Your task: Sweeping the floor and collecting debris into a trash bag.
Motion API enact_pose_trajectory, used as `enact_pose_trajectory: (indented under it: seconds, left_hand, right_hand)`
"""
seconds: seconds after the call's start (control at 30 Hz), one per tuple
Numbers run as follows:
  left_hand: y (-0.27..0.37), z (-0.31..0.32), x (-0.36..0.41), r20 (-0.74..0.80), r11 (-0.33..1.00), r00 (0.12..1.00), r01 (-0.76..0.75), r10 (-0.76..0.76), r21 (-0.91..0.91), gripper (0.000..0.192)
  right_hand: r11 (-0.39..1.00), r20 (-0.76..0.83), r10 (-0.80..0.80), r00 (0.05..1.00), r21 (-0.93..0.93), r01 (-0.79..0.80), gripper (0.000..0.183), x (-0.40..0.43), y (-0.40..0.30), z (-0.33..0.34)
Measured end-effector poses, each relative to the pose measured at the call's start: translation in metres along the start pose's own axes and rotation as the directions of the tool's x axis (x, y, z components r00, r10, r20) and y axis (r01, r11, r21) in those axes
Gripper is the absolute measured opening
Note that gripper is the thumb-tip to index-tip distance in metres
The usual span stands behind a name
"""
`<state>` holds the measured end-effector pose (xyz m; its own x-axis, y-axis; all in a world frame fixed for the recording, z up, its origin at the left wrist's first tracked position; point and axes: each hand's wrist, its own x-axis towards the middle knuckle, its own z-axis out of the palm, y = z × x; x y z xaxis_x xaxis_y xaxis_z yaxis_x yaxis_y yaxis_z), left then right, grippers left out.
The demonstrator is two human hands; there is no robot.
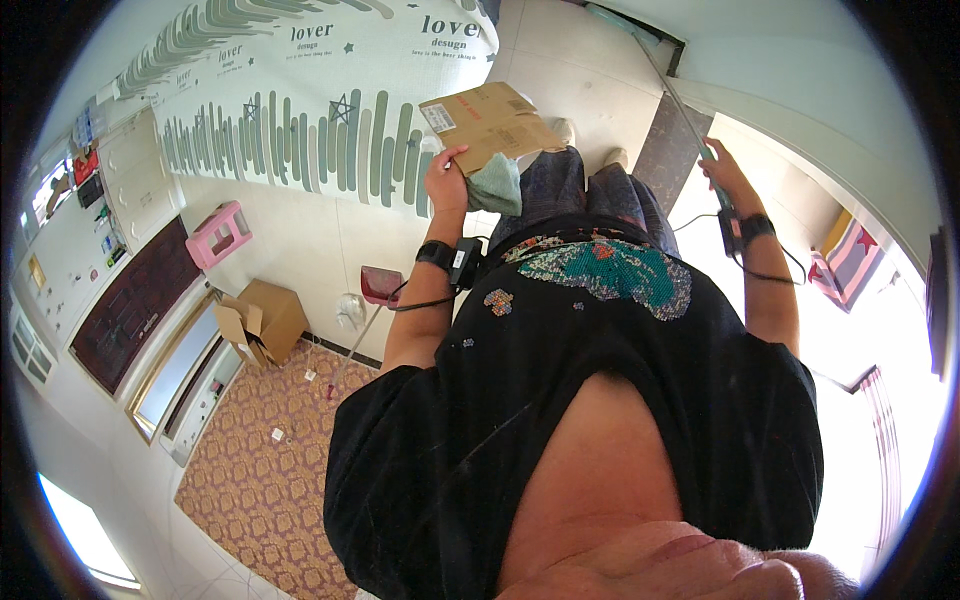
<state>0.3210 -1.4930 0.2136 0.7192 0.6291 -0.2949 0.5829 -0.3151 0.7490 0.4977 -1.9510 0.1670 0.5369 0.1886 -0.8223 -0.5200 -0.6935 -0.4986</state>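
Observation:
My left hand (448, 184) grips a flattened brown cardboard piece (487, 120) by its near edge. The cardboard bears printing and a white label. A pale green cloth (496, 186) hangs just under it, apparently held in the same hand. Out to my right side, my right hand (729, 176) is closed around a long pole (675, 101) with a teal grip. The pole slants up and away to a teal head (611, 16) near the dark wall base; whether it is a broom or a mop is unclear.
A table with a printed cloth (300, 67) stands at my front left. A pink stool (219, 235), an open cardboard box (274, 319) and a long-handled red dustpan (381, 285) are on the left. A patterned rug (255, 465) lies behind them. A doorway threshold (671, 142) is at right.

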Motion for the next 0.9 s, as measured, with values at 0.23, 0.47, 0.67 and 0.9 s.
enact_pose_trajectory:
  seconds: [0.23,0.47,0.67,0.9]
  left_hand:
    - [-0.005,-0.006,-0.001,0.004,0.998,0.999,0.048,-0.048,-0.028,0.016]
    - [-0.012,-0.004,0.0,-0.025,0.997,0.998,0.055,-0.057,-0.06,0.016]
    - [-0.01,-0.004,0.001,-0.042,0.995,0.998,0.052,-0.055,-0.088,0.015]
    - [-0.013,-0.006,-0.001,-0.039,0.992,0.993,0.113,-0.115,-0.049,0.014]
  right_hand:
    - [0.997,0.177,0.062,0.982,-0.06,-0.052,0.053,-0.024,-0.026,0.004]
    - [0.999,0.043,-0.01,0.999,-0.036,0.011,0.051,0.006,-0.041,0.014]
    - [0.992,0.159,0.001,0.987,-0.123,0.019,0.052,0.017,-0.019,0.034]
    - [0.99,0.089,-0.089,0.992,-0.106,0.098,0.052,0.014,-0.049,0.023]
